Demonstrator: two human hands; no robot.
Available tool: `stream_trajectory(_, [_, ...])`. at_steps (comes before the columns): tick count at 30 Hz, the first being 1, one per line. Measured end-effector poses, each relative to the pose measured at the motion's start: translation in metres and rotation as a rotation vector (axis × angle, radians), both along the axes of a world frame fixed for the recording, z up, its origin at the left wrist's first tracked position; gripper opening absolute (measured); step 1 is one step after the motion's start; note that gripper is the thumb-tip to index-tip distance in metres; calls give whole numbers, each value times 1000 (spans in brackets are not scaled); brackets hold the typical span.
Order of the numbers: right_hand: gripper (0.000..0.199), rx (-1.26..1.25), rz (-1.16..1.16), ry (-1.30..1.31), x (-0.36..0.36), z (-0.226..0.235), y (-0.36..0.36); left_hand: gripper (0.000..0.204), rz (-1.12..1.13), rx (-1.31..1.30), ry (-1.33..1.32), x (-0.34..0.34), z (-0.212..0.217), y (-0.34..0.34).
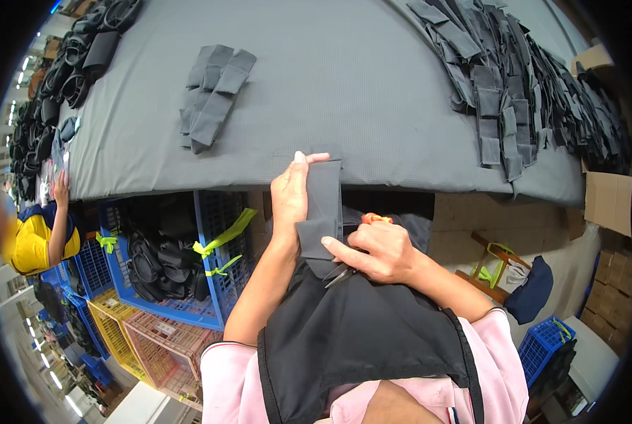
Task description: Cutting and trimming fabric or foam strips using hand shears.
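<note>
A dark grey fabric strip [324,192] with a folded flap at its lower end hangs over the table's near edge, in front of my black apron. My left hand [290,201] grips the strip along its left side, thumb up and index finger stretched across its top. In my right hand [384,251] is a pair of scissors [338,276]; a bit of orange-red handle shows above the fingers and the blades point down to the left. The right thumb rests against the strip's lower flap. My palm hides most of the scissors.
A few similar strips [215,95] lie on the grey covered table [302,85]; a large heap of strips [507,99] covers its right side. Black padded pieces [75,63] line the left. Below stand a blue crate [210,283] and a pink crate [164,346]. A co-worker in yellow [37,244] is at left.
</note>
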State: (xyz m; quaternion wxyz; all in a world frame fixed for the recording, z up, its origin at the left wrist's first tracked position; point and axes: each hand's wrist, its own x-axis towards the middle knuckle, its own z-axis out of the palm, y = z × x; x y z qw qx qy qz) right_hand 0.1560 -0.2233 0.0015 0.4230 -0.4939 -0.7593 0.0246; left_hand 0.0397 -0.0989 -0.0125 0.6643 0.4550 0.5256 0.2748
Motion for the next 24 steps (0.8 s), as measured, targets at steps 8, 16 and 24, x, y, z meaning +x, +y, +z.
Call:
stream_trajectory(8, [31,40,33,236,0,11,1,50,58,-65,-369,1,-13,4])
stream_trajectory(16, [28,73,-73,334,6,8,-3,48,113,-141,-420,-3,-10,3])
stream_trajectory(24, [28,38,103,140,11,-3,-9,47,117,-241,-470,-10,-14,20])
